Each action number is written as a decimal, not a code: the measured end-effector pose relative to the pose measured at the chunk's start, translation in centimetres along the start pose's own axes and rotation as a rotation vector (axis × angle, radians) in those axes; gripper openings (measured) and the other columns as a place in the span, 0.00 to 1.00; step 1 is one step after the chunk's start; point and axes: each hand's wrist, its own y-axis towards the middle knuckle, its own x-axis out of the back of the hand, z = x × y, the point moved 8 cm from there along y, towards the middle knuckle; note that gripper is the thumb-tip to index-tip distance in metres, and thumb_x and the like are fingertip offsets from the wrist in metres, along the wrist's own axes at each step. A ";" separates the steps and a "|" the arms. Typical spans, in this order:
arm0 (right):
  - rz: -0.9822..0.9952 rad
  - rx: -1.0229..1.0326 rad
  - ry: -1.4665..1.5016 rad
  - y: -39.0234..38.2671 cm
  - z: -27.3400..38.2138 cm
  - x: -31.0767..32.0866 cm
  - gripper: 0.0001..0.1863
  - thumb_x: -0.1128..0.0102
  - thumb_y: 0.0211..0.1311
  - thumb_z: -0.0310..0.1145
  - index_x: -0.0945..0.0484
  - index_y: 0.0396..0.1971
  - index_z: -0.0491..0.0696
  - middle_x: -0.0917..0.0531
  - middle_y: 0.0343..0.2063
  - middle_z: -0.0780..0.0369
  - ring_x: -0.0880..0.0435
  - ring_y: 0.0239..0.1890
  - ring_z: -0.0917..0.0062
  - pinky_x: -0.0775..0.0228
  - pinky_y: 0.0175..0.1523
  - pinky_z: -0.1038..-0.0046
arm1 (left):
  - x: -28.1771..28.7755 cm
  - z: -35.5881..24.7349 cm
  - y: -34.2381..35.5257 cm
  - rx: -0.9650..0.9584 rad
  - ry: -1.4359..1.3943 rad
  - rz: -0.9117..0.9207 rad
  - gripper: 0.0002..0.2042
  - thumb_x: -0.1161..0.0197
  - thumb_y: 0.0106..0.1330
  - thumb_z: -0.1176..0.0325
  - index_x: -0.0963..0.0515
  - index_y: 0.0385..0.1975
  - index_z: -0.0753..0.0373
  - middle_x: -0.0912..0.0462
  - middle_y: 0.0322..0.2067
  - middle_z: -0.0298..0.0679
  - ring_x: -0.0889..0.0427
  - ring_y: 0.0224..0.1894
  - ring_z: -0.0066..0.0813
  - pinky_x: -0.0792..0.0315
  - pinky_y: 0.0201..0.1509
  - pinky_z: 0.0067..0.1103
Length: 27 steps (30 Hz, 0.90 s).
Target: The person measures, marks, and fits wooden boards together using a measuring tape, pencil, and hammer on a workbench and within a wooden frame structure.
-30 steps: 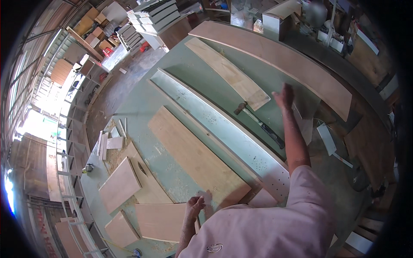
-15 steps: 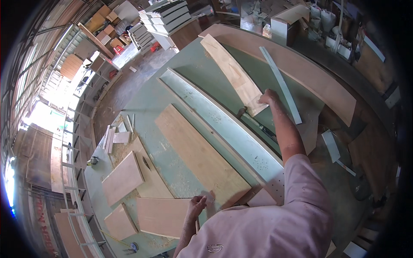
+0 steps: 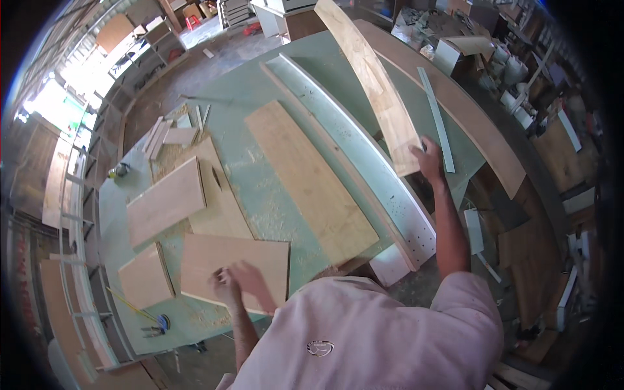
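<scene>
My right hand (image 3: 429,161) grips the near end of a long pale wooden board (image 3: 383,94). That board is tilted, its far end raised above the table's far edge. My left hand (image 3: 225,286), fingers curled in, hovers over a rectangular wooden panel (image 3: 237,257) at the lower left; nothing shows in it, and its shadow falls on the panel. Between my hands lie a wide wooden plank (image 3: 305,175) and a long white channel-shaped piece with wooden edges (image 3: 364,153). Just beyond my right hand is a narrow pale strip (image 3: 437,120).
On the green table (image 3: 227,120) are more panels (image 3: 168,201), offcuts (image 3: 175,135), sawdust and a tape measure (image 3: 164,322). A long brown board (image 3: 465,117) runs along the right edge. Cabinets (image 3: 286,23) stand at the back; scrap is piled at the right.
My right hand has lifted the pale board and shifted it rightward; its far end is higher. My left hand has moved left over the panel. The hammer near the board's end is no longer visible.
</scene>
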 end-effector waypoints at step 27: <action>0.298 0.093 -0.365 -21.8 10.0 -5.3 0.12 0.39 0.57 0.34 0.29 0.33 0.43 0.21 0.30 0.48 0.20 0.36 0.48 0.29 0.39 0.53 | 4.9 12.5 1.0 0.731 -1.204 0.539 0.22 0.39 0.70 0.62 0.30 0.59 0.68 0.22 0.54 0.42 0.23 0.57 0.35 0.28 0.61 0.32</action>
